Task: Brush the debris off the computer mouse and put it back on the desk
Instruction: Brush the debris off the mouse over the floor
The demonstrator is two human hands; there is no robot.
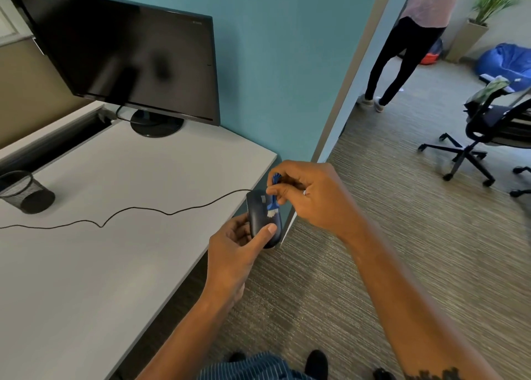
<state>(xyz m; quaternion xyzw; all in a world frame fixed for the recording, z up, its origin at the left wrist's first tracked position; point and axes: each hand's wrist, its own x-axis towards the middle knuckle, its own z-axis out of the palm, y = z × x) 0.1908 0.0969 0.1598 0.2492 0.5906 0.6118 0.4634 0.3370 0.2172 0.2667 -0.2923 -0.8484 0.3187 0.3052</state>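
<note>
While the left hand (pixel 232 244) grips the dark corded plastic mouse (pixel 263 218) off the white bench (pixel 115 178) edge, the right hand (pixel 313 195) pinches a small blue brush (pixel 273 200), bristles on it.

Your arms: bare, no sleeves | your right forearm (pixel 408 290): dark tattoo near bottom edge | your clothing (pixel 253 366): blue, thin white stripes | your shoes (pixel 316 364): black

- The left hand (pixel 234 244) reaches forward, fingers curled under the computer mouse (pixel 263 218), thumb pressed on its top.
- The right hand (pixel 311 195) hovers just above, fingertips pinching a small blue brush (pixel 273 200), wrist bent downward.
- Both forearms are bare.
</note>
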